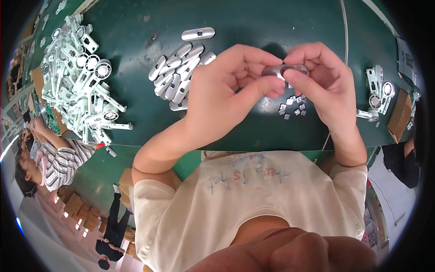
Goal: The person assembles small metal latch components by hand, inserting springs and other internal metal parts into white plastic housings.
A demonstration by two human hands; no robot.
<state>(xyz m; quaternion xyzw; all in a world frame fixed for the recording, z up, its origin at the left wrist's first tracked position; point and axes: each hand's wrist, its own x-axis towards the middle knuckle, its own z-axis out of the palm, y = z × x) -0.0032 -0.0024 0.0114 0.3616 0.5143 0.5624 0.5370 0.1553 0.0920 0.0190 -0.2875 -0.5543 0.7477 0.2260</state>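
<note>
At far left, a person in a striped shirt [59, 165] sits beside the green counter [138, 115], near a large heap of pale plastic parts [77, 86], many bearing round, spoked rings. Next, below the counter's edge, a person in dark clothing [114, 226] appears on the floor area beyond. Toward the centre lies a loose pile of silver elongated covers [174, 68], rounded at the ends and overlapping; a single silver cover [198, 33] lies just above it, a squarish opening at its middle. The left hand [222, 86] has its grip pinched on the left end of a held silver piece [274, 70], raised above the counter between the two hands. Small square metal pieces [297, 112] lie scattered beneath. The right hand [325, 79] has its grip pinched on the same piece's right end. Farther right are a small cluster of pale parts [387, 90] and a cardboard box [399, 115].
</note>
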